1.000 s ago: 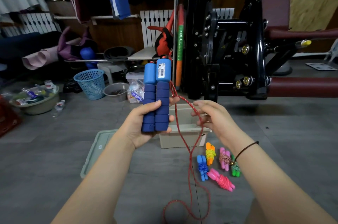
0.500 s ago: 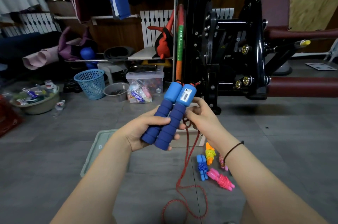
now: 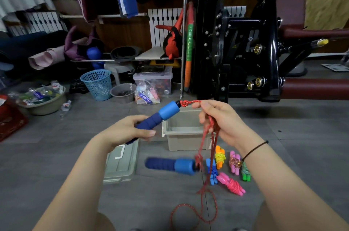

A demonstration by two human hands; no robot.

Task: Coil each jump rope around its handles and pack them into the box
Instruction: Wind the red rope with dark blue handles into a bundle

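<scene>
My left hand (image 3: 130, 132) grips one blue foam handle (image 3: 160, 116) that tilts up to the right. The second blue handle (image 3: 171, 166) hangs blurred below it, dangling from the red rope (image 3: 206, 144). My right hand (image 3: 221, 119) pinches that rope near the knot at the upper handle's tip, and strands run down through its fingers to loops near the floor. The open beige box (image 3: 184, 132) stands on the floor behind the hands. Several coiled small jump ropes (image 3: 229, 183) in blue, orange, pink and green lie to the right of the box.
The box's grey-green lid (image 3: 120, 164) lies flat on the floor at left. A black exercise machine (image 3: 245, 51) stands behind the box. A blue basket (image 3: 98, 83), bowls and a clear tub (image 3: 153, 85) crowd the back left.
The two handles were held together in my left hand. One has dropped out and hangs from the rope. My right hand has drawn the rope away to the right.
</scene>
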